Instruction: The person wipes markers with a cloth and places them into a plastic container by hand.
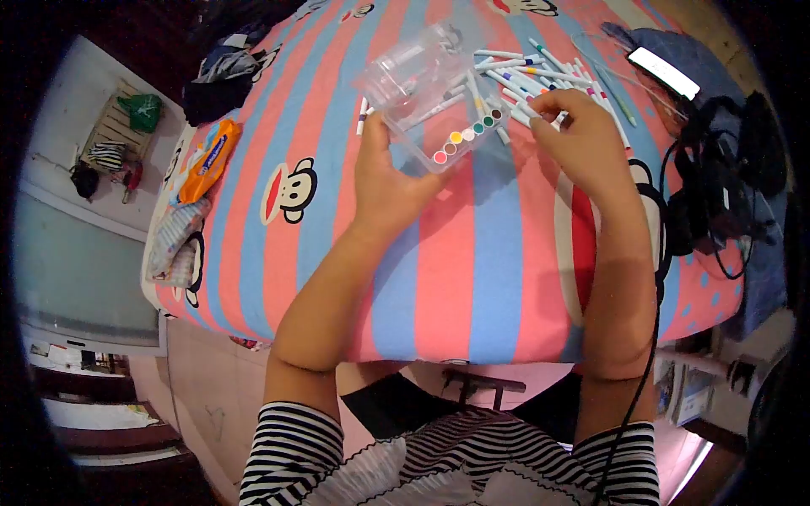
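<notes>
A clear plastic case with its lid open is tilted up in my left hand, whose thumb and fingers grip its near edges. Several markers stand in the case, their round coloured ends showing in a row. Over the right side of the bed, my right hand has its fingers curled together at a pile of white markers. The fingertips touch or hold a white marker there, partly covered by the hand.
The bed has a pink and blue striped sheet. An orange packet and folded cloth lie at the left. On the right are a lit phone, a black bag with cables and a thin cord.
</notes>
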`<state>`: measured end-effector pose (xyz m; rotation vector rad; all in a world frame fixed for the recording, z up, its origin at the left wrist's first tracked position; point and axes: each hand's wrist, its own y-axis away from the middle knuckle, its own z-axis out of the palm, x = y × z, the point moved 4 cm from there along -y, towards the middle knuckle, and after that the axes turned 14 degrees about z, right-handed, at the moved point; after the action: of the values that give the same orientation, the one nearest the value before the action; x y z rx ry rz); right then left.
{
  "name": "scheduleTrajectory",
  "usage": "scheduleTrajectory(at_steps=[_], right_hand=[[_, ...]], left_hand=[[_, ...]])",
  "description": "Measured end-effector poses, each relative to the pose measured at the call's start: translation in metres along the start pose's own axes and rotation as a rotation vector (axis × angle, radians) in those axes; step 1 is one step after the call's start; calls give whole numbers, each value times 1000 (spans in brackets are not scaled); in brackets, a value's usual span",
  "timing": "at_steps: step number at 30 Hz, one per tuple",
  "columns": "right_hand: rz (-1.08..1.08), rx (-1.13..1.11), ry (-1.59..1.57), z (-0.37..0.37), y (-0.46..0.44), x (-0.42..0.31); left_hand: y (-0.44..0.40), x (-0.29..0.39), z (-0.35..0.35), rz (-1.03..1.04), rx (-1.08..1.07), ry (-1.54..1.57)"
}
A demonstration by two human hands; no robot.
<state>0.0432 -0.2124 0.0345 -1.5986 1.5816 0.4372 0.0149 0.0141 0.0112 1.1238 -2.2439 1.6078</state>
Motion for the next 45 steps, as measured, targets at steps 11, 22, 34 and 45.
scheduleTrajectory(at_steps=[11, 22, 34, 45], right_hand=[[-57, -10, -435, 0, -9, 1], [-2, -324, 420, 8, 20, 6], [99, 166, -470, -29, -8, 2], [-197, 273, -859, -42, 6, -13]], left_hand=[[0, 3, -2, -88, 7, 71], [0, -1, -3, -106, 51, 75], [-2, -3, -5, -73, 38, 21], [-2, 3, -3, -44, -29, -44]])
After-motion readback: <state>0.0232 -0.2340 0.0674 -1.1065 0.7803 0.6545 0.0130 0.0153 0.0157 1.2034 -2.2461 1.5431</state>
